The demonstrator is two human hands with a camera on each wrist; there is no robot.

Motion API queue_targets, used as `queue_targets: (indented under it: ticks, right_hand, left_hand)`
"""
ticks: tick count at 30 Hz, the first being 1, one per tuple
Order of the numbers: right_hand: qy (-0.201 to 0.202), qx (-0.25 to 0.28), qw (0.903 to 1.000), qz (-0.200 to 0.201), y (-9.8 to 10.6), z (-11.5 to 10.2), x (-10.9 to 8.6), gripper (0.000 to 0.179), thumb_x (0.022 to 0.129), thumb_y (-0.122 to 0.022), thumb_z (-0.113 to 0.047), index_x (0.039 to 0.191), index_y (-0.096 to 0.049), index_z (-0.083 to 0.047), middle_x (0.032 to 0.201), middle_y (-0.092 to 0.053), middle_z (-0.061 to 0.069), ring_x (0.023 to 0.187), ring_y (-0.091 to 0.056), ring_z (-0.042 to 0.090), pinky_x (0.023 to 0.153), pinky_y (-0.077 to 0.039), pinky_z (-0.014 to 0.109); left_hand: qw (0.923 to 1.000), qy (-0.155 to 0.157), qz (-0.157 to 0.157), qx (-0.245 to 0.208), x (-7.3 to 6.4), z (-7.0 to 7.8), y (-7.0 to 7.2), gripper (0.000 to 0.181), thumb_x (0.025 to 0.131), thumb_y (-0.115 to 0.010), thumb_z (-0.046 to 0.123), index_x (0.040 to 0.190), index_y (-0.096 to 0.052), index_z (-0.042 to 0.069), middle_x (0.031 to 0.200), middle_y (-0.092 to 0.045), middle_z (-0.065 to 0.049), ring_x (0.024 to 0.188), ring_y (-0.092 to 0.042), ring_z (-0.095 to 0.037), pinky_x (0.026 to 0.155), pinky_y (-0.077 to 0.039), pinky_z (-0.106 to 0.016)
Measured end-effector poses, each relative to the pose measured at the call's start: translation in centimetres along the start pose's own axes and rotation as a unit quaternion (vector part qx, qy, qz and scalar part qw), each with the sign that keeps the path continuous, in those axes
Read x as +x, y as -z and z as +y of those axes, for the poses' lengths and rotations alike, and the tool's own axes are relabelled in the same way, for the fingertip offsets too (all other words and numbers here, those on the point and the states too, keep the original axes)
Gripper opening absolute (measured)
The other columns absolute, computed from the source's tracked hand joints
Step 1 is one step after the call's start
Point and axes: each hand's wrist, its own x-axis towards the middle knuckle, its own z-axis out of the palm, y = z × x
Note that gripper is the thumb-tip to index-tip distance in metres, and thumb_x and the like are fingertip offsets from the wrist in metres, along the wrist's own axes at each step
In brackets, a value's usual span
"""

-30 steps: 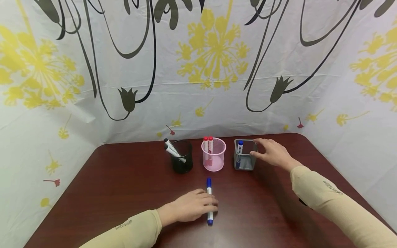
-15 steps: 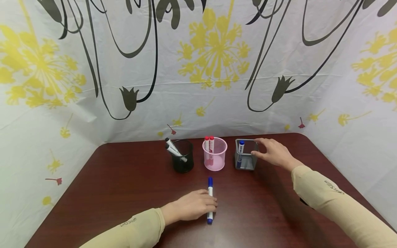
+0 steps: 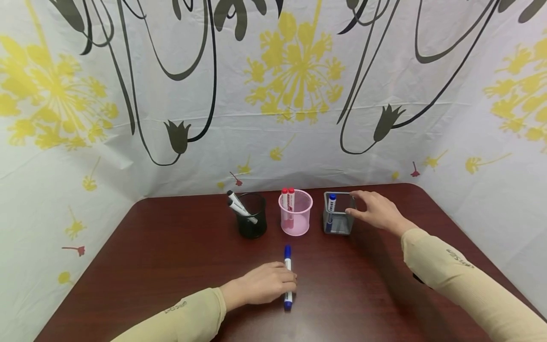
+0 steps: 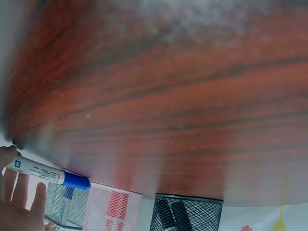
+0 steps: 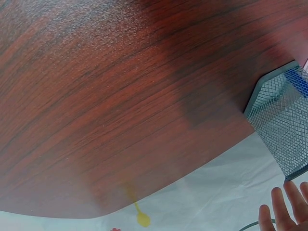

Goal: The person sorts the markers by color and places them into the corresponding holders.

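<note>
My left hand [image 3: 267, 283] holds a white marker with blue ends [image 3: 288, 266] low over the table. In the left wrist view, the thumb and fingers [image 4: 19, 190] lie on both sides of the marker's body [image 4: 41, 171], with its blue cap sticking out. At the back right, my right hand [image 3: 376, 211] is beside a grey square mesh pen holder [image 3: 339, 224], thumb and forefinger at its rim. From the right wrist, straight, spread fingers [image 5: 279, 207] show, one fingertip right at that rim. A blue marker [image 3: 331, 203] stands inside this holder.
Left of the grey holder is a pink round mesh pen holder [image 3: 296, 227] with two red markers [image 3: 291, 199]. Further left, a black round mesh holder [image 3: 251, 229] bears two black-capped markers [image 3: 239, 206]. The brown table [image 3: 179, 247] meets a flowered cloth [image 3: 239, 156] behind.
My left fingers have drawn in closer around the marker, which has shifted very slightly left. My right hand stays at the grey holder.
</note>
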Motion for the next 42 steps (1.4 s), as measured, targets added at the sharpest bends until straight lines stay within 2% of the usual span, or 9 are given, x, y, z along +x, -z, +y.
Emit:
queue_targets:
  ticks: [7, 10, 17, 21, 28, 36, 38, 40, 42]
  right_hand:
    - [0.002, 0.0, 1.0, 0.001, -0.1, 0.1, 0.1, 0.06, 0.08, -0.06, -0.043, 0.12, -0.05, 0.0, 0.114, -0.053, 0.019, 0.105, -0.046, 0.035, 0.084, -0.035, 0.052]
    - [0.003, -0.002, 1.0, 0.001, 0.0, 0.0, 0.0, 0.06, 0.08, -0.06, -0.044, 0.12, -0.05, 0.0, 0.115, -0.053, 0.019, 0.105, -0.046, 0.035, 0.084, -0.035, 0.052]
    - [0.001, 0.001, 1.0, -0.005, 0.1, -0.1, -0.1, 0.061, 0.081, -0.059, -0.045, 0.121, -0.049, 0.001, 0.115, -0.052, 0.02, 0.105, -0.045, 0.036, 0.084, -0.035, 0.053]
    - [-0.001, 0.001, 1.0, -0.007, 0.2, -0.2, -0.2, 0.062, 0.081, -0.058, -0.045, 0.121, -0.049, 0.001, 0.115, -0.052, 0.02, 0.106, -0.045, 0.036, 0.085, -0.034, 0.053]
    - [-0.002, 0.001, 1.0, -0.007, 0.2, -0.1, -0.1, 0.062, 0.081, -0.059, -0.045, 0.121, -0.049, 0.001, 0.115, -0.052, 0.02, 0.106, -0.045, 0.035, 0.085, -0.034, 0.053]
    - [-0.002, 0.001, 1.0, -0.007, 0.2, -0.2, -0.1, 0.061, 0.081, -0.059, -0.044, 0.121, -0.049, 0.001, 0.115, -0.052, 0.02, 0.106, -0.045, 0.035, 0.085, -0.034, 0.053]
    - [-0.004, 0.001, 1.0, -0.008, 0.2, -0.2, -0.1, 0.062, 0.081, -0.059, -0.045, 0.121, -0.049, 0.001, 0.115, -0.052, 0.02, 0.106, -0.045, 0.036, 0.085, -0.034, 0.053]
    - [-0.003, 0.001, 1.0, -0.007, 0.2, -0.2, -0.1, 0.061, 0.081, -0.059, -0.045, 0.121, -0.049, 0.0, 0.115, -0.052, 0.02, 0.105, -0.045, 0.035, 0.084, -0.035, 0.053]
    - [-0.002, 0.0, 1.0, -0.006, 0.2, -0.1, -0.1, 0.061, 0.081, -0.059, -0.045, 0.121, -0.049, 0.0, 0.115, -0.052, 0.019, 0.105, -0.045, 0.035, 0.084, -0.035, 0.053]
  left_hand:
    - [0.9993, -0.026, 0.026, 0.013, -0.1, 0.0, 0.6, 0.016, 0.08, -0.056, 0.01, 0.093, -0.062, 0.018, 0.097, -0.058, 0.007, 0.103, -0.05, -0.007, 0.087, -0.036, -0.025]
    - [0.999, -0.028, 0.033, 0.013, -0.1, 0.1, 1.1, 0.019, 0.081, -0.057, 0.011, 0.098, -0.063, 0.019, 0.099, -0.058, 0.008, 0.103, -0.05, -0.007, 0.087, -0.036, -0.024]
    - [0.9988, 0.005, 0.039, -0.028, 0.0, 0.2, 2.3, 0.021, 0.082, -0.059, 0.012, 0.102, -0.064, 0.018, 0.103, -0.06, 0.007, 0.101, -0.051, -0.005, 0.089, -0.035, -0.023]
    - [0.9957, 0.021, 0.064, -0.064, 0.1, 0.0, 2.9, 0.02, 0.083, -0.058, 0.012, 0.101, -0.064, 0.017, 0.1, -0.061, 0.006, 0.096, -0.052, -0.005, 0.089, -0.034, -0.021]
    - [0.9872, 0.036, 0.107, -0.113, 0.3, -0.4, 3.9, 0.022, 0.08, -0.064, 0.014, 0.101, -0.062, 0.013, 0.098, -0.061, 0.008, 0.093, -0.053, -0.004, 0.087, -0.034, -0.018]
    - [0.9663, 0.077, 0.135, -0.205, 0.7, -0.5, 5.1, 0.025, 0.079, -0.065, 0.011, 0.102, -0.059, 0.014, 0.091, -0.059, 0.009, 0.086, -0.05, -0.001, 0.083, -0.035, -0.015]
    - [0.959, 0.088, 0.142, -0.229, 0.8, -0.6, 5.4, 0.025, 0.079, -0.065, 0.011, 0.103, -0.059, 0.013, 0.092, -0.059, 0.009, 0.086, -0.05, 0.0, 0.081, -0.036, -0.015]
    - [0.9497, 0.101, 0.148, -0.257, 0.9, -0.6, 5.7, 0.024, 0.08, -0.064, 0.012, 0.104, -0.059, 0.012, 0.092, -0.059, 0.009, 0.084, -0.049, 0.0, 0.078, -0.037, -0.014]
    - [0.9352, 0.119, 0.155, -0.295, 1.0, -0.6, 6.0, 0.025, 0.08, -0.064, 0.011, 0.105, -0.06, 0.01, 0.092, -0.059, 0.009, 0.081, -0.05, -0.001, 0.075, -0.038, -0.014]
